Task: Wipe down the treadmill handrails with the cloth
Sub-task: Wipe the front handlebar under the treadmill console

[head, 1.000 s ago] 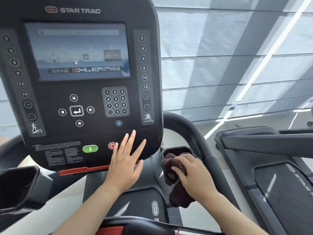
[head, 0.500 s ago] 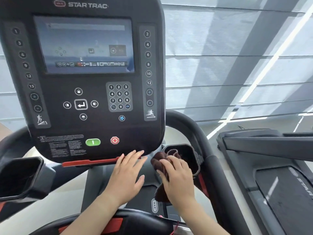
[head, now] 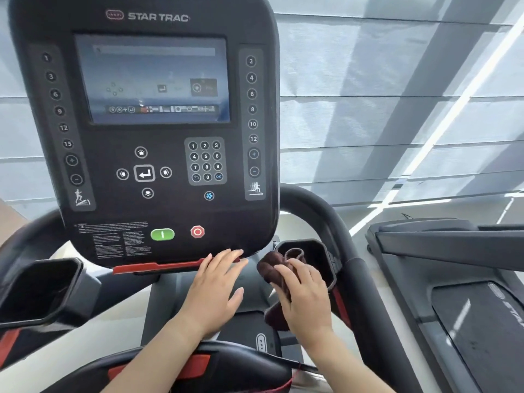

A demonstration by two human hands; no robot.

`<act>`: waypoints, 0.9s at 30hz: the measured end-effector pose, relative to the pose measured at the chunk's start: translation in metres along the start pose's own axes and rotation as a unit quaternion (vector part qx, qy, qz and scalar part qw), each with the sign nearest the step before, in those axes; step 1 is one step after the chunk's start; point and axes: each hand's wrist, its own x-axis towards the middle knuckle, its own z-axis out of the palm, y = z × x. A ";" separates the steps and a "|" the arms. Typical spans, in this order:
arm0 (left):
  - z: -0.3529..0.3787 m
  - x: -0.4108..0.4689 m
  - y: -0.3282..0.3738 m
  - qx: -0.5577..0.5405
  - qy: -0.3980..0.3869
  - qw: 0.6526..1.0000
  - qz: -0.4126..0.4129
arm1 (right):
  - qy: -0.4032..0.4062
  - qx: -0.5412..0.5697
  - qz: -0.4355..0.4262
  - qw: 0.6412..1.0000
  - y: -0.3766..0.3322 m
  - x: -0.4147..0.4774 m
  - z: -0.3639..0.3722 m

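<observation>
A dark brown cloth (head: 273, 272) is bunched in my right hand (head: 304, 296), pressed against the inner rim of the right cup holder (head: 317, 251) just below the console. My left hand (head: 217, 287) lies flat with fingers spread, its fingertips on the red strip (head: 158, 266) along the console's bottom edge. The right handrail (head: 334, 231) curves from behind the console down past the cup holder. The left handrail (head: 34, 231) arcs away at the left. A front crossbar (head: 241, 364) with red pads runs under my forearms.
The black console (head: 147, 131) with screen, keypad, green start and red stop buttons fills the upper left. A left cup holder (head: 39, 290) sits at the lower left. Another treadmill (head: 459, 273) stands close on the right. Window blinds (head: 397, 95) are behind.
My left hand has slid down from the console face near the stop button to its bottom edge. My right hand moved the cloth left and up, onto the cup holder's inner rim.
</observation>
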 end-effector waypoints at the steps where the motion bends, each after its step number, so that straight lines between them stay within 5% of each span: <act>1: 0.000 -0.001 -0.001 -0.003 0.001 1.000 0.003 | -0.003 0.009 0.000 1.000 0.008 -0.005 -0.006; 11: 0.005 0.003 0.004 -0.013 -0.005 1.000 -0.006 | 0.066 0.002 0.148 0.987 0.052 -0.024 -0.021; 19: 0.003 0.004 0.001 -0.030 0.004 1.000 -0.009 | 0.039 -0.008 0.000 0.999 0.015 -0.038 0.004; 27: 0.000 0.000 0.000 -0.048 0.011 0.999 0.000 | -0.054 -0.043 -0.006 0.998 0.009 0.004 0.021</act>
